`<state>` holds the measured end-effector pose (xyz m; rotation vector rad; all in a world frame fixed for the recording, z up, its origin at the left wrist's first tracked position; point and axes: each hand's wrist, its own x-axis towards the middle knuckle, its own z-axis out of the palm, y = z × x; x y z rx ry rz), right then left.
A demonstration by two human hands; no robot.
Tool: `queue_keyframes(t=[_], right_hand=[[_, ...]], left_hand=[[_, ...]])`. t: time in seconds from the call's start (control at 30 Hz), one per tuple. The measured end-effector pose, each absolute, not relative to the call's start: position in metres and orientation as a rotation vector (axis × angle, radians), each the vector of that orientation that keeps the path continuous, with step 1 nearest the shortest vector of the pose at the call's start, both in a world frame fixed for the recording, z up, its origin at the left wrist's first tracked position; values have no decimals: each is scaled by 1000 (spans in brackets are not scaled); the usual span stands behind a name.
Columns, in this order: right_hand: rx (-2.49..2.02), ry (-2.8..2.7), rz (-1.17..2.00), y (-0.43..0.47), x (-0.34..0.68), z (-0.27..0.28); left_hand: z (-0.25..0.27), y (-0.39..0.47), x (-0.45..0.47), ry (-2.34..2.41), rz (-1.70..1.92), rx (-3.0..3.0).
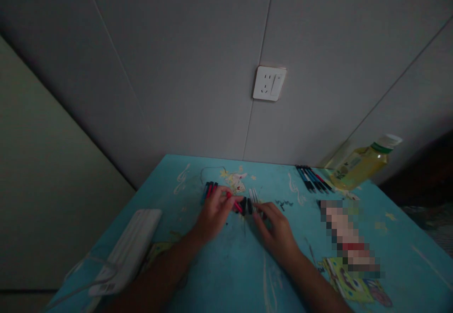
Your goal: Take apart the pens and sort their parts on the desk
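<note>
My left hand (215, 209) is closed, with a slim red pen part (238, 206) between its fingertips. Beside that hand, several capped pens (210, 188) in dark and red colours lie in a row, partly hidden by it. Short black pen parts (244, 203) stand side by side between my two hands. My right hand (272, 225) rests on the table with thumb and index finger apart, close to those black parts. Just beyond its fingertips lie several thin silvery rods (253, 194). Small dark bits (283, 204) are scattered to their right.
The blue patterned table (226, 266) meets a grey wall with a socket (269, 83). At the back right are several pens (313, 179) and a bottle of yellow liquid (361, 164). A white power strip (127, 251) lies left; a yellow-green picture booklet (348, 280) lies right.
</note>
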<state>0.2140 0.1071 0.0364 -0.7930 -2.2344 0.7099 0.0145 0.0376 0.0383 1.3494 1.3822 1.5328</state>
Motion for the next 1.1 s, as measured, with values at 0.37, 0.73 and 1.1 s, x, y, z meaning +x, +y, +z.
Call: queue_keyframes(t=[0.37, 0.73, 1.1], right_hand=[[-727, -1981, 1137, 102, 218, 43], [-700, -1954, 1072, 99, 218, 49], [-855, -1694, 1087, 110, 227, 53]], left_hand=[[24, 35, 44, 1208, 1469, 1113], [18, 30, 63, 1098, 1241, 1160], [19, 34, 55, 1214, 1189, 1191]])
